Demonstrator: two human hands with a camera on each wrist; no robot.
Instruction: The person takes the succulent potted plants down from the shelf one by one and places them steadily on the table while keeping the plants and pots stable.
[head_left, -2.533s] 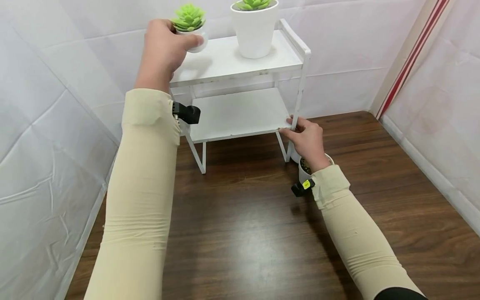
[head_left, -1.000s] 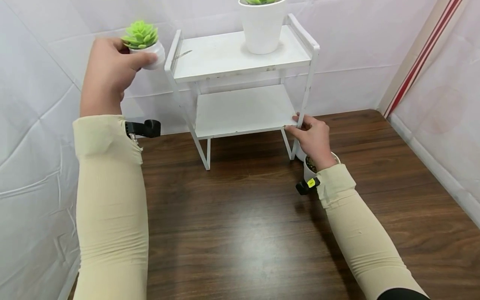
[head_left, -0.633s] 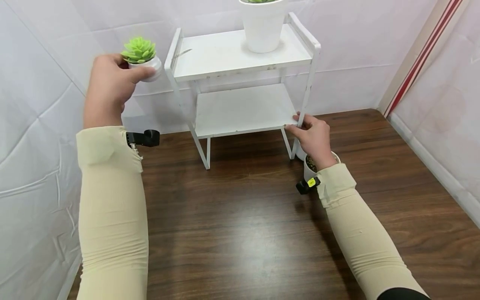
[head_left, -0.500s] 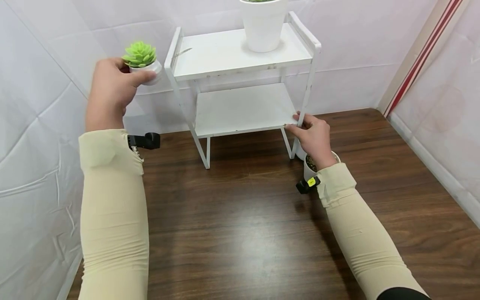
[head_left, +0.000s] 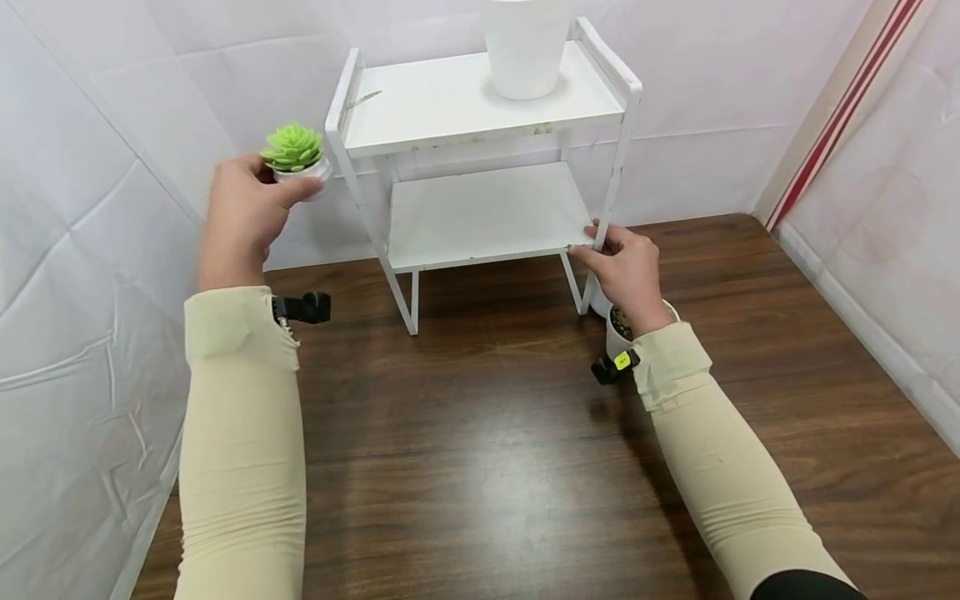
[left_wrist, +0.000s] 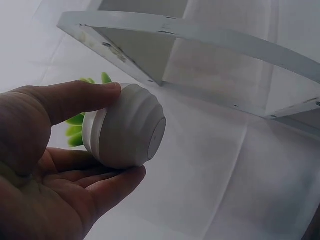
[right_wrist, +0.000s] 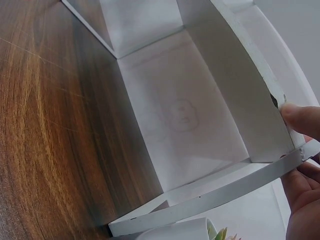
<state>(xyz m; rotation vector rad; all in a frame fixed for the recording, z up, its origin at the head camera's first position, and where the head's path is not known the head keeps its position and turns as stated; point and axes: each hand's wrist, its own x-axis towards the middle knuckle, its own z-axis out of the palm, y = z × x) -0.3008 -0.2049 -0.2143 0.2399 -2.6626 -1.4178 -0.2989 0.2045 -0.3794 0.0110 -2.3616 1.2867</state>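
A small potted succulent (head_left: 294, 152) with bright green leaves is in the air left of the white two-tier shelf (head_left: 480, 208). My left hand (head_left: 247, 208) holds its round white pot (left_wrist: 127, 125) between thumb and fingers, as the left wrist view shows from below. My right hand (head_left: 622, 267) grips the shelf's front right leg at the lower board, thumb on the board's edge (right_wrist: 277, 100) and fingers behind the leg. On the shelf's top board stands a large white pot (head_left: 527, 50); its upper part is cut off by the frame.
Beside the shelf's right leg, a white pot (head_left: 617, 337) stands on the brown wooden table (head_left: 480, 450), partly hidden by my right wrist. Another white pot (head_left: 597, 300) shows behind that leg. White cloth walls (head_left: 82, 250) stand at the left, back and right.
My left hand has carried the small succulent from above the top board out to the left, then lower, beside the shelf. My right hand keeps its grip on the shelf.
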